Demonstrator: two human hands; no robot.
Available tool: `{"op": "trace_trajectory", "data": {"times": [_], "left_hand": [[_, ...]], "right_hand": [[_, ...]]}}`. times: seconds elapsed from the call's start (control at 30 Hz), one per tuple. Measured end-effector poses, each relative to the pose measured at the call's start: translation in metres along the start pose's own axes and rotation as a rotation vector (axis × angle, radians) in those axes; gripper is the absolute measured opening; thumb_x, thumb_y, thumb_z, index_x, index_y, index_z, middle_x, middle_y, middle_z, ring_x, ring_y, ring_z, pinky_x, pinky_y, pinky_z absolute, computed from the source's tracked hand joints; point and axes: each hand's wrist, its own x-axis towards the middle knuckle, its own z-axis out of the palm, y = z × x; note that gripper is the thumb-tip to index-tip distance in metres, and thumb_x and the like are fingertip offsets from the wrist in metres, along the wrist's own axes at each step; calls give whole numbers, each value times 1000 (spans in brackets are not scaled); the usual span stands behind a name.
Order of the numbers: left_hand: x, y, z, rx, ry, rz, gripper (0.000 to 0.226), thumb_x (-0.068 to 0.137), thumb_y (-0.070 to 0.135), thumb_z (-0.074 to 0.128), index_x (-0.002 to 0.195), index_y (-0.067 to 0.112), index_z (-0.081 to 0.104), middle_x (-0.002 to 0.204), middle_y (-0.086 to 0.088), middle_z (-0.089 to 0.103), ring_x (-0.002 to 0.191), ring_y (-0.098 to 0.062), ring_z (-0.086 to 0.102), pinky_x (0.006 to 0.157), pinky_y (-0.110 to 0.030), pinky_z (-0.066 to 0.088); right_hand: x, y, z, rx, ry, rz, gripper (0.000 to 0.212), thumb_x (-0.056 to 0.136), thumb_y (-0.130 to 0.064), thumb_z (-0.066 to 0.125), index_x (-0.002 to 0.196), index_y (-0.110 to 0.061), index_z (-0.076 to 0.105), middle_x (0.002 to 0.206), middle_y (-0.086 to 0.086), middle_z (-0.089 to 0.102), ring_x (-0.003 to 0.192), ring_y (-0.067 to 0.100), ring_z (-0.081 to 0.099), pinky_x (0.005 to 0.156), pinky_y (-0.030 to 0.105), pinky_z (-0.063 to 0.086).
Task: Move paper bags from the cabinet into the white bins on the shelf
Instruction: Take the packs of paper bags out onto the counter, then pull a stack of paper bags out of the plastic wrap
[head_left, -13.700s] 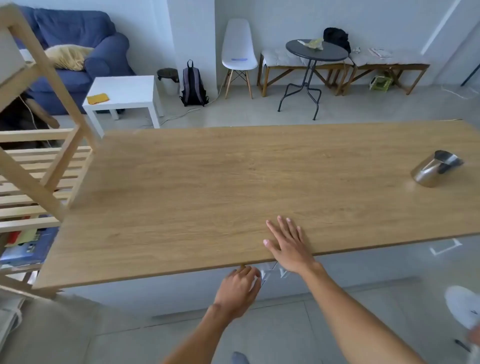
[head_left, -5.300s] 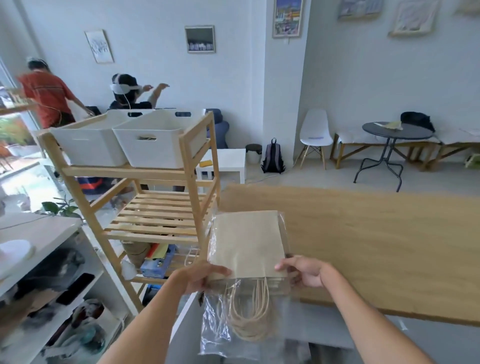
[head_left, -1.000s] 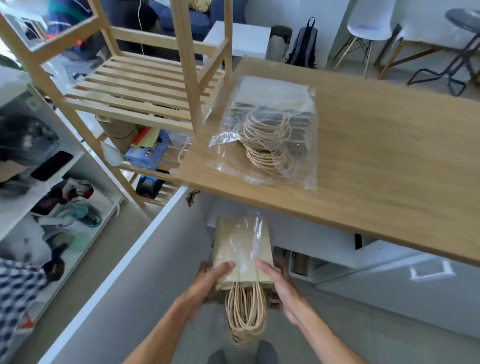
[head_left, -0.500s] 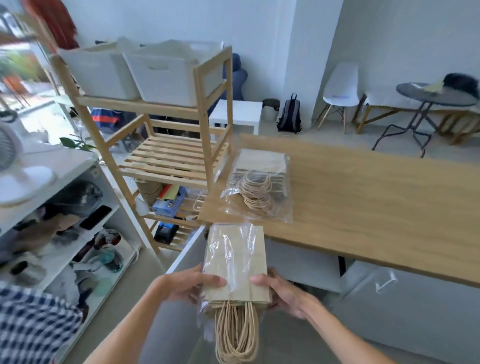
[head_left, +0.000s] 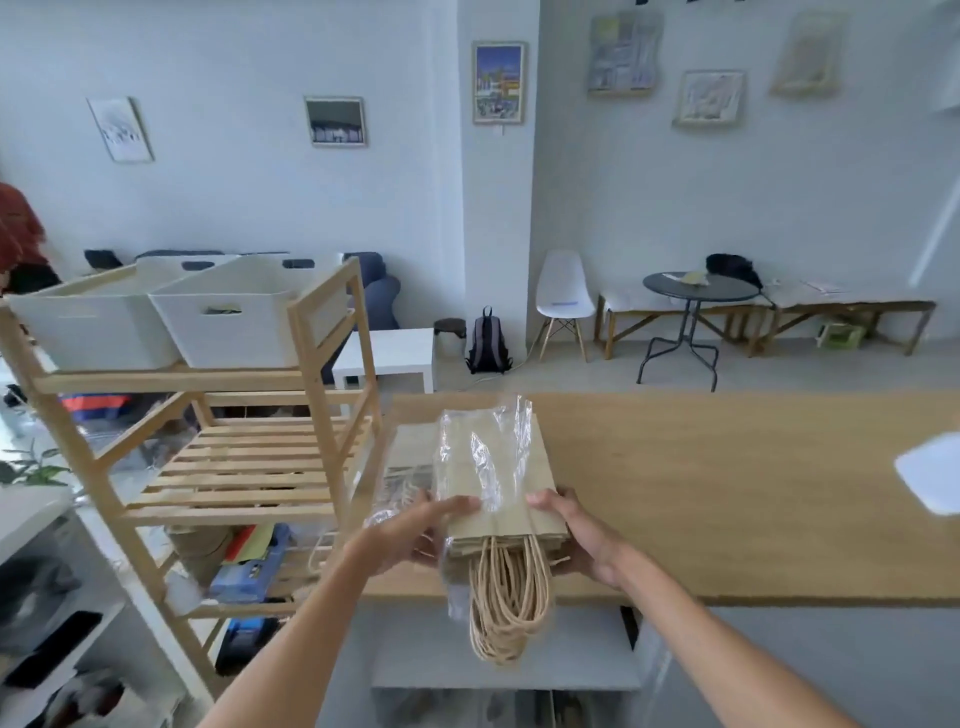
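I hold a flat pack of brown paper bags (head_left: 501, 475) in clear plastic wrap, its twine handles dangling toward me. My left hand (head_left: 421, 530) grips its left edge and my right hand (head_left: 582, 540) its right edge, above the near left corner of the wooden table (head_left: 727, 493). A second wrapped pack of paper bags (head_left: 408, 467) lies on the table, partly hidden behind the held one. Two white bins (head_left: 228, 317) (head_left: 88, 322) stand side by side on the top level of the wooden shelf (head_left: 311, 374) to my left.
The open cabinet (head_left: 498, 670) sits below the table in front of me. The shelf's slatted middle level holds nothing; its lower level holds assorted items. A white rack with clutter stands at far left. Chairs, a round table and benches line the far wall.
Both hands have lifted the pack of bags from cabinet height up over the table's corner, above the pack lying there. My view has tilted up toward the room.
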Motion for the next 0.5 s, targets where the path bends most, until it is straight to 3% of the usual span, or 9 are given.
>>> {"op": "trace_trajectory", "data": {"times": [0.07, 0.17, 0.27, 0.3, 0.33, 0.4, 0.5], "left_hand": [[24, 15, 13, -24, 19, 33, 85, 67, 66, 74, 126, 10, 50, 103, -20, 70, 82, -24, 66, 80, -34, 53], [55, 40, 38, -23, 23, 73, 68, 85, 55, 62, 126, 2, 48, 103, -6, 66, 82, -14, 65, 79, -29, 51], [90, 60, 58, -30, 50, 83, 62, 94, 50, 53, 135, 6, 41, 122, -2, 55, 115, -25, 57, 102, -36, 47], [103, 65, 62, -34, 61, 91, 60, 95, 50, 52, 134, 7, 41, 123, -1, 56, 117, -27, 58, 103, -38, 47], [118, 68, 64, -30, 65, 78, 65, 92, 55, 53, 133, 6, 42, 124, -3, 58, 116, -25, 59, 102, -37, 48], [154, 68, 62, 5, 67, 91, 99, 77, 74, 56, 146, 6, 37, 141, -7, 52, 120, -19, 56, 104, -34, 45], [231, 41, 50, -22, 82, 54, 121, 60, 88, 57, 149, 8, 35, 138, -3, 55, 107, -7, 59, 86, -24, 48]], "right_hand": [[11, -9, -22, 16, 58, 0, 77, 68, -58, 73, 127, -21, 40, 97, 13, 64, 70, 25, 66, 64, 37, 56], [32, -18, -57, 3, 111, 8, 89, 61, -63, 76, 132, -20, 46, 107, 16, 64, 80, 27, 65, 69, 39, 55], [50, -27, -83, 18, 121, 10, 71, 61, -58, 71, 117, -16, 60, 94, 16, 65, 72, 25, 63, 66, 37, 54], [57, -30, -90, 30, 120, 18, 65, 62, -57, 68, 113, -17, 62, 88, 15, 65, 68, 25, 61, 66, 37, 52], [65, -31, -97, 38, 136, 26, 62, 64, -57, 66, 112, -17, 62, 84, 14, 65, 66, 25, 61, 66, 38, 52], [85, -34, -113, 40, 156, 52, 56, 69, -57, 62, 108, -16, 62, 77, 12, 66, 62, 24, 60, 64, 35, 51], [123, -40, -131, 47, 176, 67, 45, 77, -53, 58, 105, -17, 59, 77, 11, 66, 60, 22, 61, 62, 31, 52]]}}
